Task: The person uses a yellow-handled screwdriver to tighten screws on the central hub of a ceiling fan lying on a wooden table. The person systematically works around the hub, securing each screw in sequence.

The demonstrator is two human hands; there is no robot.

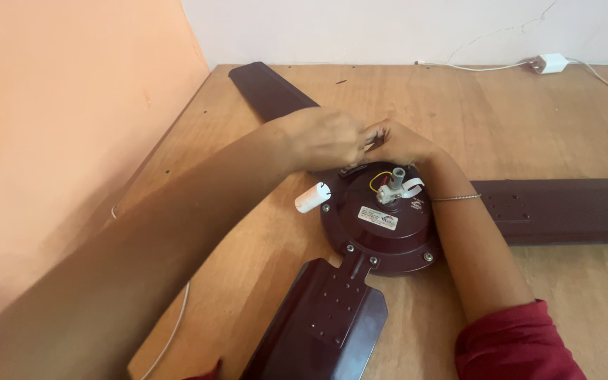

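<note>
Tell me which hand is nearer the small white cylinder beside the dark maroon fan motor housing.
Left. The left hand is just above the small white cylinder, with its forearm passing close beside it. The right hand is farther off, beyond the top of the dark maroon fan motor housing.

A light brown wooden tabletop (pixel 564 119) with a plywood grain is carrying everything, running up to a peach wall on one side and a white wall at the far edge. A dark maroon metal ceiling fan (pixel 381 225) is lying at its centre, round motor housing facing up. Its three long maroon blades are resting flat on the wood, pointing toward eleven, three and seven o'clock. At one o'clock, near the far edge, a small white plastic charger block (pixel 549 63) is sitting with its thin white cable (pixel 473 67) trailing along the board.
</note>
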